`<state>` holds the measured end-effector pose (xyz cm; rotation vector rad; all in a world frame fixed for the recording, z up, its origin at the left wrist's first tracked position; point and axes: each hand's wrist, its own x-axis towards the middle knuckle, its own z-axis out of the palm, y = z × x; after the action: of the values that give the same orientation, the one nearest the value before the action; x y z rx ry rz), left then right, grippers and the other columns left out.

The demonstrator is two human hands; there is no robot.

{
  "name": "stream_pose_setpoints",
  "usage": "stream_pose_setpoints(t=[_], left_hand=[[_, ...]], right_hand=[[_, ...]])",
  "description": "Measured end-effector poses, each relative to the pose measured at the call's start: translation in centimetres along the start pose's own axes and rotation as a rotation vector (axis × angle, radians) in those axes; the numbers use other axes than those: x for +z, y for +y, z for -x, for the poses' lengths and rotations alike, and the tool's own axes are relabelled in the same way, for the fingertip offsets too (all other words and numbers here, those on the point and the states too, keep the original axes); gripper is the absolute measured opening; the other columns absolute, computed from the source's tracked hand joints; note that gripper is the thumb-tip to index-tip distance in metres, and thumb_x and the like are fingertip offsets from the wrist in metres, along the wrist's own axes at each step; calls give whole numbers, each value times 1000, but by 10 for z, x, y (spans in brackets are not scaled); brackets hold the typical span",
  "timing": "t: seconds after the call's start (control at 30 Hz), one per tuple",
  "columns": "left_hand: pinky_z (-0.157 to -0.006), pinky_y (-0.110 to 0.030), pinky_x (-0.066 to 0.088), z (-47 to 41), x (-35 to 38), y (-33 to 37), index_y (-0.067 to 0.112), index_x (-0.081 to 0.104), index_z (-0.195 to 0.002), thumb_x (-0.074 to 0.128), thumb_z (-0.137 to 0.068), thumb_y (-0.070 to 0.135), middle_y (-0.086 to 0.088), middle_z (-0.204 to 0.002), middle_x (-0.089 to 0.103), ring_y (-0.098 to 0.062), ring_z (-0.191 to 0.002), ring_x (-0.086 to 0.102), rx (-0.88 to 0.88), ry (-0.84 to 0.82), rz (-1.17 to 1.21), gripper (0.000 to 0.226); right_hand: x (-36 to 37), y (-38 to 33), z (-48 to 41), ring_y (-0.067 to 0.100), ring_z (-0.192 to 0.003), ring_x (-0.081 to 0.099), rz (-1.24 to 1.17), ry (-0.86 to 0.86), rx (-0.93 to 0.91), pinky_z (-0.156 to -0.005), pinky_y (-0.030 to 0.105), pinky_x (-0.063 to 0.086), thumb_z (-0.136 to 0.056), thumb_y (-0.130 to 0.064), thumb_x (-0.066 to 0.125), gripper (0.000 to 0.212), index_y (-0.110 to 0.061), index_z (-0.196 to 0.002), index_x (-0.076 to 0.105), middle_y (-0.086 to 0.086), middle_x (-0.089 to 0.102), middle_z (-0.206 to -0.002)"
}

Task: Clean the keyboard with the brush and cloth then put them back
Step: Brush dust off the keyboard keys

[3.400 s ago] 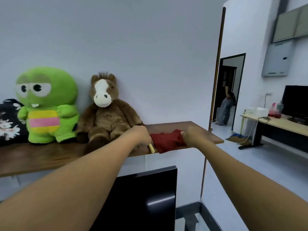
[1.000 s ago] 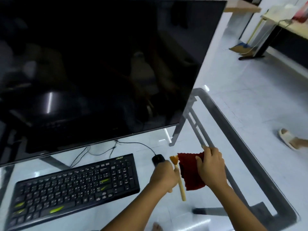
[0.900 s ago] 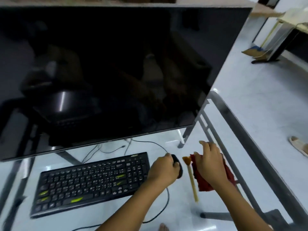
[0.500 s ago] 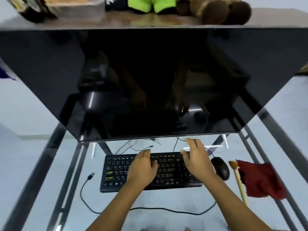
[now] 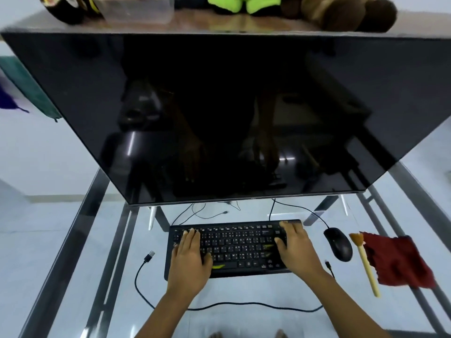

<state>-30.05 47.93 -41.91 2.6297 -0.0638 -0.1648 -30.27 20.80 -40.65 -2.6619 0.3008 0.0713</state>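
Note:
A black keyboard [image 5: 234, 245] lies on the glass desk in front of the monitor. My left hand [image 5: 190, 259] rests flat on its left part, fingers spread over the keys. My right hand [image 5: 297, 250] lies on its right end, fingertips at the far right corner. Neither hand holds anything. A brush [image 5: 366, 267] with a pale yellow handle and brown bristles lies on the glass to the right, past the mouse. The dark red cloth [image 5: 397, 262] lies crumpled right beside it, near the desk's right rail.
A black mouse [image 5: 338, 243] sits between keyboard and brush. A large dark monitor [image 5: 219, 118] looms over the desk. A loose cable with a USB plug [image 5: 148, 256] curls along the front. The glass desk [image 5: 73, 240] has metal rails. Above, a shelf [image 5: 219, 23] carries plush toys.
Brush and cloth came down from the shelf and were laid at the desk's right. Both hands then went to the keyboard and have spread out toward its two ends.

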Motion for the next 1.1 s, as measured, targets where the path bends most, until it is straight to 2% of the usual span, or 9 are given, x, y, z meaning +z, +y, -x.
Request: stream_pose_setpoints(t=[0.17,0.37,0.43,0.5,0.63,0.83,0.93,1.0,1.1], left_hand=[[-120,-40,7,-7,7,16,10,29,-149,52,-94,34,-4,-158,23,-19,-148,9,66,-15,1,64],[-120,-41,9,-13,22,41,10,30,-149,53,-94,35,-6,-157,24,-20,-147,12,151,-62,-13,64],[-120,-41,8,-15,28,48,10,29,-149,52,-94,36,-5,-158,22,-19,-148,11,175,-84,-28,65],[-120,-41,8,-17,33,56,11,29,-150,52,-95,37,-4,-158,21,-19,-148,10,201,-107,-36,65],[-120,-40,7,-22,42,75,11,28,-150,51,-95,37,-5,-158,22,-18,-148,10,273,-131,-50,65],[-120,-40,7,-32,49,105,11,28,-150,48,-96,37,-5,-158,22,-19,-148,9,347,-140,-62,63],[-121,-39,6,-34,49,110,12,26,-150,46,-96,37,-4,-159,19,-18,-148,7,354,-146,-74,63],[-121,-40,7,-35,48,109,11,27,-150,46,-96,37,-4,-159,20,-18,-148,8,352,-140,-75,63],[-121,-40,7,-36,42,102,11,27,-150,48,-96,38,-4,-159,20,-18,-148,8,336,-131,-62,63]], right_hand=[[-12,21,3,30,-114,50,-10,30,71,-96,40,46,-92,-21,58,39,-12,-129,51,11,51,-125],[-52,99,4,42,-105,50,21,178,392,-87,48,46,-85,-12,61,33,-2,-116,58,24,56,-112],[-62,121,7,39,-110,47,39,165,519,-90,48,44,-86,-14,54,35,-7,-121,56,20,53,-119],[-68,135,11,39,-110,48,61,154,620,-89,48,45,-86,-13,49,31,-6,-116,53,18,51,-119],[-63,149,20,38,-105,52,93,83,716,-87,49,48,-87,-11,47,21,-5,-107,49,17,49,-116],[-48,161,25,35,-92,59,143,101,697,-81,48,52,-90,-16,51,17,-7,-104,48,15,55,-108],[-57,157,23,39,-87,58,89,149,665,-70,44,50,-94,-10,47,16,1,-105,47,21,54,-107],[-68,149,19,39,-87,56,37,198,559,-63,40,45,-95,-7,47,16,6,-104,49,25,54,-104],[-88,116,10,33,-89,54,-146,234,385,-70,36,41,-92,-10,52,12,-2,-101,57,18,59,-98]])
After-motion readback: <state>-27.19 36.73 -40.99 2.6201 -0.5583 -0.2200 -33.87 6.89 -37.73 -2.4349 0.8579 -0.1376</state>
